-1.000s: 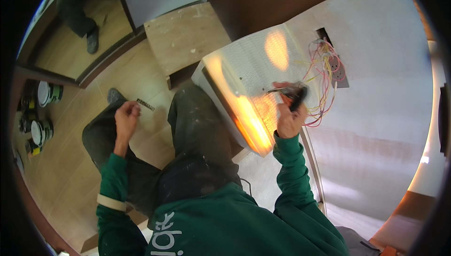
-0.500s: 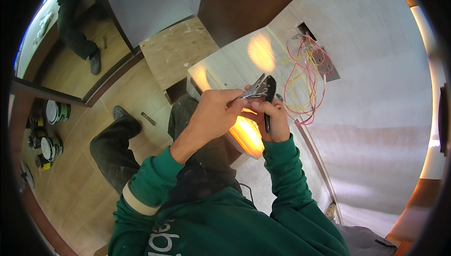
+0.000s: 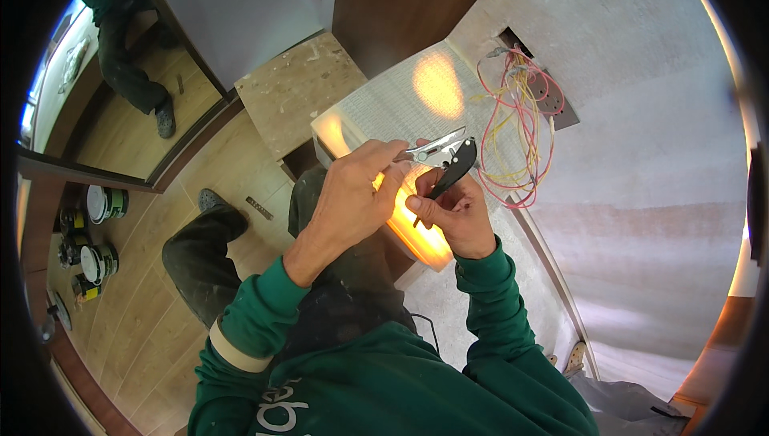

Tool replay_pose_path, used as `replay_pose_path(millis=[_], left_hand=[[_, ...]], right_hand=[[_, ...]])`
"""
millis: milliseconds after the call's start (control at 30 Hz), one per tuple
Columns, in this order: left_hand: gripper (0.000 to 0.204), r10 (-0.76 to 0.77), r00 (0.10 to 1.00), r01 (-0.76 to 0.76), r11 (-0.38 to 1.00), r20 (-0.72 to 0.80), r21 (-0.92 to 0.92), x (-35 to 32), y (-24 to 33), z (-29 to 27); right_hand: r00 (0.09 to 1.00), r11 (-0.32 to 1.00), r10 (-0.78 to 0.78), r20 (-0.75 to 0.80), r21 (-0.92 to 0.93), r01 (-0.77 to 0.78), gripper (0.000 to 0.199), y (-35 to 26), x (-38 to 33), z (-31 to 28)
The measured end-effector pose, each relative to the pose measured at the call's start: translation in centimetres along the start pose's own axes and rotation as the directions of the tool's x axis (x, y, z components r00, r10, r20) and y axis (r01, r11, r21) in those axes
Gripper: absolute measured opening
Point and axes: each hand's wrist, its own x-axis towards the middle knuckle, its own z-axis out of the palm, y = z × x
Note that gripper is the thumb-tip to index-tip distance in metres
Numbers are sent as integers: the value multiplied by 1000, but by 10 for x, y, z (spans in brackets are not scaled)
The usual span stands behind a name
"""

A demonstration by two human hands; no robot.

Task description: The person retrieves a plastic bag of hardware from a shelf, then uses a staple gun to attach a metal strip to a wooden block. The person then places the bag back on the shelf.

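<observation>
In front of my body, both hands are closed on one hand cutter, a plier-like tool with silver metal jaws and a black arm joined at a pivot. My left hand pinches its silver end; those fingertips partly hide what they grip. The black part sits in my right hand, its thumb lying along the lower end. The jaws point away from me to the upper right. Directly under the hands, a bright yellow-orange glow lights the side of a pale mesh-covered box.
Loose pink and yellow wires hang from a wall opening beside a grey socket plate. A stained wooden board lies beyond my knee. Several paint tubs stand at the left, below a mirror. A brown panel rises at the back.
The cutter has turned from nearly upright to slanting, its black part now leaning to the upper right. My right hand has shifted its grip lower on it; the view has moved slightly.
</observation>
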Motion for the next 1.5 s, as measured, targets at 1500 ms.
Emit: replay_pose_path(millis=[1500], left_hand=[[85,-365,803,589,606,471,-535,61,-17,-25]], right_hand=[[919,516,380,108,800,-307,32,-52,-28,-30]])
